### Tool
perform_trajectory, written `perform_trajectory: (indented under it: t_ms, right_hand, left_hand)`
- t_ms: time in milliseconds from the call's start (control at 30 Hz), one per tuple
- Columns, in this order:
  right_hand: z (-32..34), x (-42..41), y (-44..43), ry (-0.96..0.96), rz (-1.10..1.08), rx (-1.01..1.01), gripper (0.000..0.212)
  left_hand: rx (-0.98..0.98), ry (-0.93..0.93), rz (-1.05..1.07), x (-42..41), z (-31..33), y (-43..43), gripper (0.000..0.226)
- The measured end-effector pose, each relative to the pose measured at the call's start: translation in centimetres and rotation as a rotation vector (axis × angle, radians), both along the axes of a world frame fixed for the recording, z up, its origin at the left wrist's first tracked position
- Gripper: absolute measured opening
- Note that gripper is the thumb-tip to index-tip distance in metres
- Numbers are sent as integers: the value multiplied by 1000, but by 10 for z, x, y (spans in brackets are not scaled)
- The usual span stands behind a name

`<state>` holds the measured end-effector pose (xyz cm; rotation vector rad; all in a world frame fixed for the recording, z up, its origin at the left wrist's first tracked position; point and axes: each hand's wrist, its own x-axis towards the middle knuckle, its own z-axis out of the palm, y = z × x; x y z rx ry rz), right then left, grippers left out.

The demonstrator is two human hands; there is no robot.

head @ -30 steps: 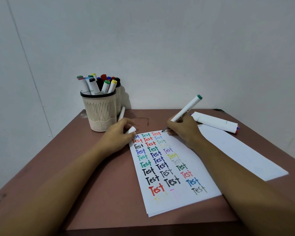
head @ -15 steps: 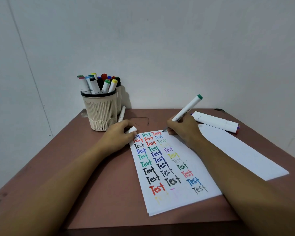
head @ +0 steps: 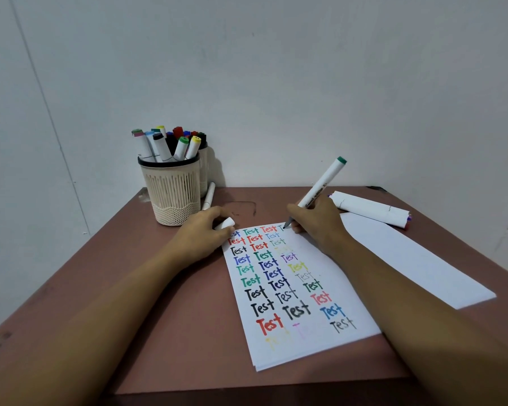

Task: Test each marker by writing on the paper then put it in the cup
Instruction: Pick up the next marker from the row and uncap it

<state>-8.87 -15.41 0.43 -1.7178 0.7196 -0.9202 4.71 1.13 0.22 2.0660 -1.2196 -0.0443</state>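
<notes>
Many markers (head: 170, 145) in cup (head: 172, 191)

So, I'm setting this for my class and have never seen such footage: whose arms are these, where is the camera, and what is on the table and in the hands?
No machine here: a person works with bare hands. The camera sits on their head, looking down, so both arms reach in from below. The right hand grips a green-ended marker, tip on the paper, which is covered in coloured "Test" words. The left hand holds a white cap at the paper's corner. On the table stands a cup full of markers, a loose marker beside it; white markers and a blank sheet lie to the right.
</notes>
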Motion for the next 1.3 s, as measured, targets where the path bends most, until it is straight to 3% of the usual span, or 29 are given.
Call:
perform_trajectory:
  t_ms: [333,467,1300]
  right_hand:
    - [-1,1,-1,4,5,-4,17]
    - [-1,1,-2,4,-52,-17,7]
    - [0,-1,2,18,-90,-36,12]
  left_hand:
    - [4,-8,6,-2,1,0,22]
    - [2,-7,4,-2,2,1,20]
    - [7,-14,6,-2,2,1,21]
